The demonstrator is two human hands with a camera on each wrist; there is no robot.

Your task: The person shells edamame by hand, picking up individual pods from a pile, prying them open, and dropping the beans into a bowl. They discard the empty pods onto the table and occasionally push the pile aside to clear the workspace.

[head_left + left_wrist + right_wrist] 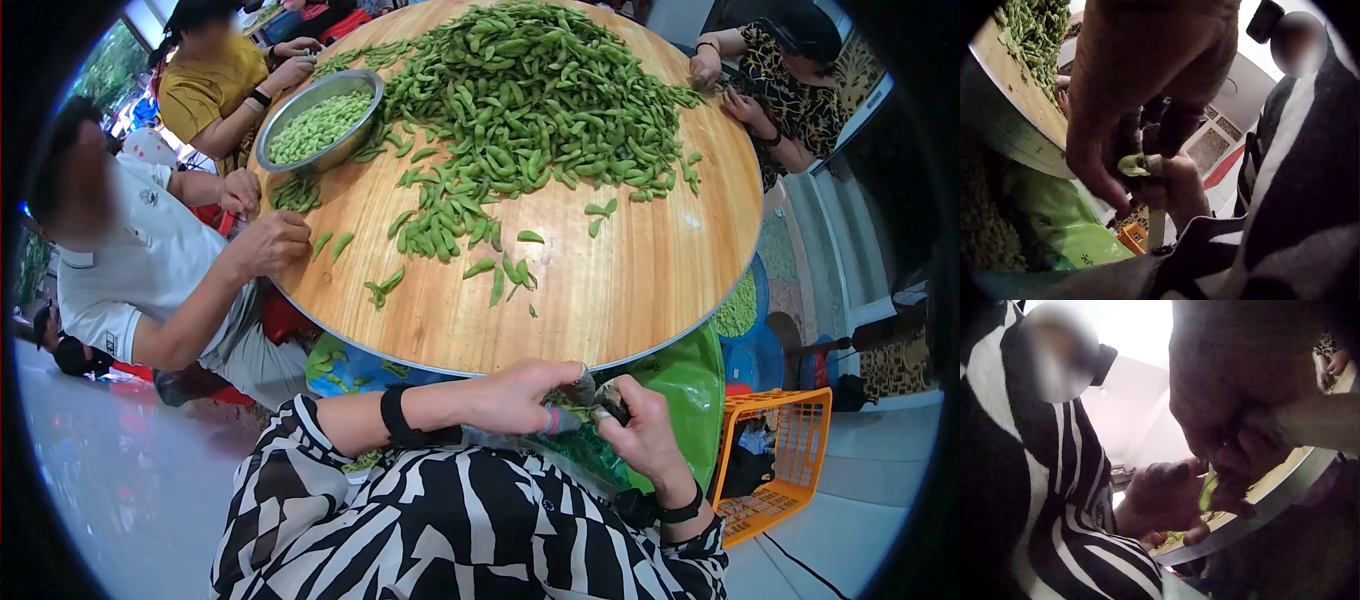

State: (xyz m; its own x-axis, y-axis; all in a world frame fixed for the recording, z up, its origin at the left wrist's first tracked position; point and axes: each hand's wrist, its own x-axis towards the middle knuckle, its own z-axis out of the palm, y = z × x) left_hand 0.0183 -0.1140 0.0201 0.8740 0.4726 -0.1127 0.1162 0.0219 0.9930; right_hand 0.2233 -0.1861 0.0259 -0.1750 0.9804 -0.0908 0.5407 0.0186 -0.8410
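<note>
Below the table's near edge, my left hand (pixel 528 396) and right hand (pixel 645 428) meet in front of the black-and-white shirt. Between their fingertips is a green edamame pod (pixel 1130 165), pinched from both sides. The right wrist view shows the same pod (pixel 1209 491) as a bright green strip, partly covered by fingers. Dark grey covers wrap some fingertips, and one cover (pixel 562 420) on the left hand has a coloured band. Beyond the hands, a large heap of edamame pods (pixel 540 95) lies on the round wooden table (pixel 610 290).
A metal bowl (pixel 362 92) of shelled beans stands at the table's left. Loose pods (pixel 497 285) lie mid-table. Green plastic sheeting (pixel 690 385) hangs below the edge, beside an orange crate (pixel 805 440). Several people sit around the table, one close on the left in a white shirt (pixel 130 215).
</note>
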